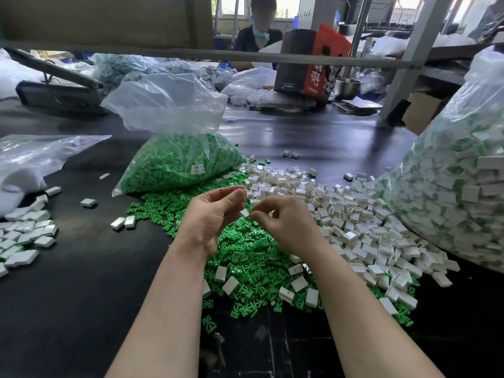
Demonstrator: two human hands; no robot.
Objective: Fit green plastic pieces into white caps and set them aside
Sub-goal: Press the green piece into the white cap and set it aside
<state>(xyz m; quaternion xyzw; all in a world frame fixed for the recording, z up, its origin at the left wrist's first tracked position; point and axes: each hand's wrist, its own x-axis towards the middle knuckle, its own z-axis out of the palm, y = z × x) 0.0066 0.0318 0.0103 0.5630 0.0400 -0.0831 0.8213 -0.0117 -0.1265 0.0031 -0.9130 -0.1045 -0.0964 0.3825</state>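
Both hands are raised above the middle of a dark table, close together and almost touching at the fingertips. The left hand is turned palm up and rightward, its fingers curled loosely, with the thumb and forefinger spread apart. A small white cap is seen at the meeting point of the two hands, held against the left fingertips. The right hand is curled, its thumb and forefinger brought together in a pinch at the edge of that cap; whether a green piece is held inside the pinch cannot be told.

Beneath the hands a heap of loose green pieces is spread over the table, with a few white caps scattered on its near part. To the right, a wide heap of white caps lies touching the green heap. Farther back, an open clear bag of green pieces stands just beyond the green heap. At the far right a large clear bag of white-and-green assembled parts rises beside the cap heap. At the left edge, a cluster of finished caps is laid flat near another clear bag, well apart from the hands. A person is seated at the far side, next to a red and black box.
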